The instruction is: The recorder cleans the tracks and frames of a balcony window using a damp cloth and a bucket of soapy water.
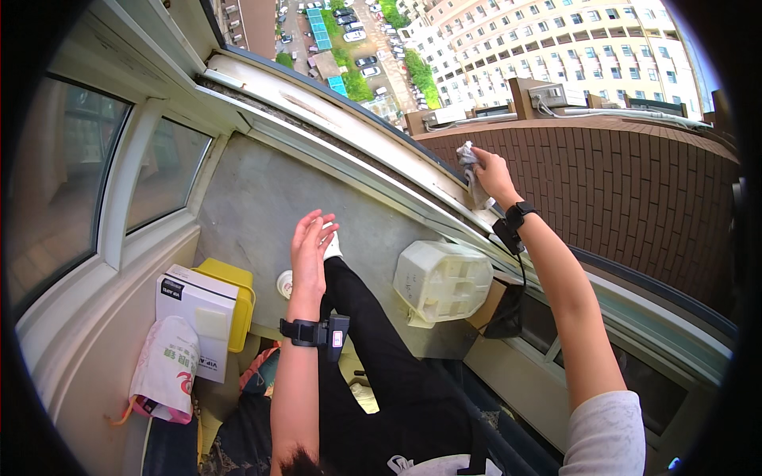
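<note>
My right hand grips a crumpled grey-white cloth at the outer edge of the open window. Part of the cloth hangs down onto the white window frame. Nothing is in my left hand, which is raised above the grey ledge with its fingers slightly apart. Below that hand, a white shoe of mine stands on the ledge, partly hidden by the fingers. A dark band with a small device circles each wrist.
A translucent plastic container stands on the ledge at right. At left are a yellow bin, a white box and a printed cloth bag. Beyond the frame lie a brown brick wall and a deep drop to parked cars.
</note>
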`<state>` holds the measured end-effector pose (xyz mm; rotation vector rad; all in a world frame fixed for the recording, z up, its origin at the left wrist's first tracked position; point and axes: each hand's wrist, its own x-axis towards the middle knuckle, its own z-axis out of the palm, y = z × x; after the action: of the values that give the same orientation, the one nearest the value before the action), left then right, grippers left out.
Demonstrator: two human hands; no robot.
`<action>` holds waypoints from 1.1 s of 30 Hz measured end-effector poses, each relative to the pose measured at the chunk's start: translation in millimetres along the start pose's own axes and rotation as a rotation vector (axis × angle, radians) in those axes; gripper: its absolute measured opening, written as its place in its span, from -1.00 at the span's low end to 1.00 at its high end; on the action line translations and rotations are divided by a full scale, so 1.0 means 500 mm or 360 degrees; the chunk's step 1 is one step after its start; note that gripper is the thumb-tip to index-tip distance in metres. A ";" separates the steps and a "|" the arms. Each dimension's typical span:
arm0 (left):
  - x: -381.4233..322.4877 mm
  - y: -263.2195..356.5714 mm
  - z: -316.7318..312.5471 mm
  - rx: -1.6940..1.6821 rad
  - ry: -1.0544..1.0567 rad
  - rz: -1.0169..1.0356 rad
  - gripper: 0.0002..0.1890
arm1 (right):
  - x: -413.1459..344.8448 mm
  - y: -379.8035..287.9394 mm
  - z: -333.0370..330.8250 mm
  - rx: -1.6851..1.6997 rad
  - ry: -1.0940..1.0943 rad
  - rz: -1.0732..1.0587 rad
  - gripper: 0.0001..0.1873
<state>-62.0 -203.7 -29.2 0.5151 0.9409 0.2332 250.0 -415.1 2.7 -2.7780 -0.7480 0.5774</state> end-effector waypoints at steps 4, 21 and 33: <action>0.003 -0.006 0.013 0.0005 -0.0013 -0.0022 -0.70 | 0.012 0.017 0.003 0.0063 0.0056 -0.0059 -0.62; -0.056 0.067 0.121 -0.0004 -0.0640 -0.0215 -0.61 | -0.162 -0.297 -0.041 0.2452 -0.0944 0.0251 -0.41; -0.116 0.118 0.052 -0.0020 -0.0613 -0.0234 -0.54 | -0.216 -0.368 0.014 0.1888 -0.1040 0.0160 -0.52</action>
<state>-72.4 -184.9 54.9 0.4566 0.5973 0.0046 80.9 -314.0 84.7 -1.5127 -0.1860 1.3973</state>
